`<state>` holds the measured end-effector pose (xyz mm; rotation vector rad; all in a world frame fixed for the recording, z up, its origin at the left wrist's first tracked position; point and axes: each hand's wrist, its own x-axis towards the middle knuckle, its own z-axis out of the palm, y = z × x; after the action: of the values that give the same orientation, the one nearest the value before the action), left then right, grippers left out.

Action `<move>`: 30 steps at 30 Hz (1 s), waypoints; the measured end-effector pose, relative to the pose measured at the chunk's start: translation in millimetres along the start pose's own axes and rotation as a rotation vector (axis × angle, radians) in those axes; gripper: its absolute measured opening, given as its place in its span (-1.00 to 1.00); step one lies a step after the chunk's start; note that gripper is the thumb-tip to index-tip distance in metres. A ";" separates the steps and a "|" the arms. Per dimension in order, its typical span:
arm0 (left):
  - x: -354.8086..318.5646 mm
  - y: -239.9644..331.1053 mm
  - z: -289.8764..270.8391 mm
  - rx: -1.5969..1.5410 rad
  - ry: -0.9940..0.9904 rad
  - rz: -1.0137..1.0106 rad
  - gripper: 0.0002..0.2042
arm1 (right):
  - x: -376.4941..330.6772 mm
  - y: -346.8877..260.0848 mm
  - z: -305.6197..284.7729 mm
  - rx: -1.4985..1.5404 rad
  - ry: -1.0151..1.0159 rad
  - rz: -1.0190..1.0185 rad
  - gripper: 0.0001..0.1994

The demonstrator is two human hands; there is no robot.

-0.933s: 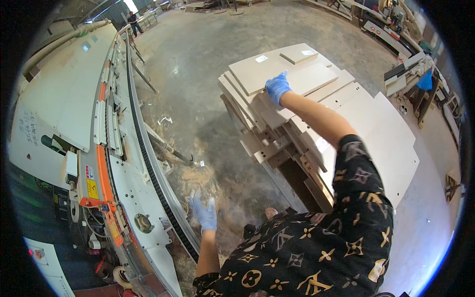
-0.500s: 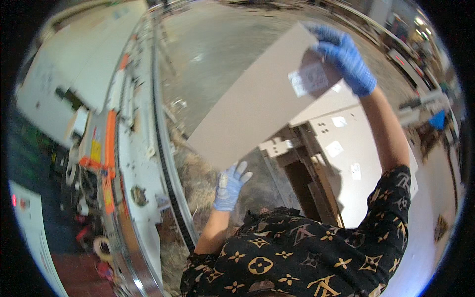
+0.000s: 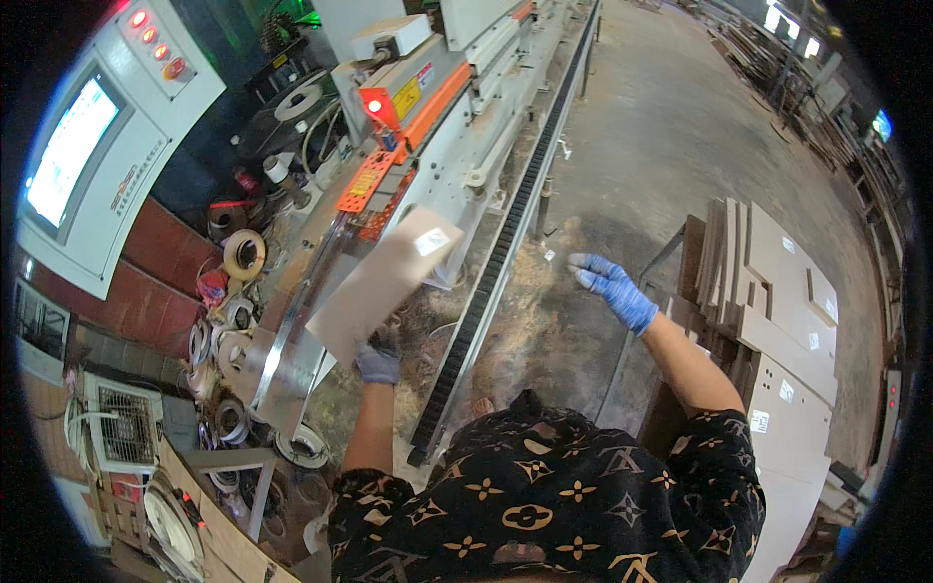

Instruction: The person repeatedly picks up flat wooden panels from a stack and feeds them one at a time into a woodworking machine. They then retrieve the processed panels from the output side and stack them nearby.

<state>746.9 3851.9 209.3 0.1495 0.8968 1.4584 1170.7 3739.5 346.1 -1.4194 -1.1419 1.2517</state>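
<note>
I have my left hand (image 3: 378,360), in a blue glove, closed around the near end of a pale rectangular board (image 3: 382,282), gripping it from below so the board tilts up and away from me over the long machine (image 3: 457,146). A small white sticker (image 3: 431,242) sits near the board's far end. The board hangs above the machine's metal bed, just left of the black chain track (image 3: 496,262) that runs along its edge. My right hand (image 3: 614,289), also in a blue glove, is stretched out to the side with the fingers loosely spread and holding nothing, over the dusty concrete floor (image 3: 671,136). Just beyond it to my right is a stack of pale cut panels (image 3: 777,291). Rolls of edge tape (image 3: 243,255) lie in a heap left of the machine, below a control screen (image 3: 68,151).
</note>
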 end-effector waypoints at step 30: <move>138.0 48.2 40.2 2.175 0.392 0.720 -0.44 | -67.3 89.9 32.7 0.683 0.424 0.215 -0.64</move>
<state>714.0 3999.9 205.7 1.9343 2.5530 0.3611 1140.8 3659.5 266.3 -1.2035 -0.2322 1.2412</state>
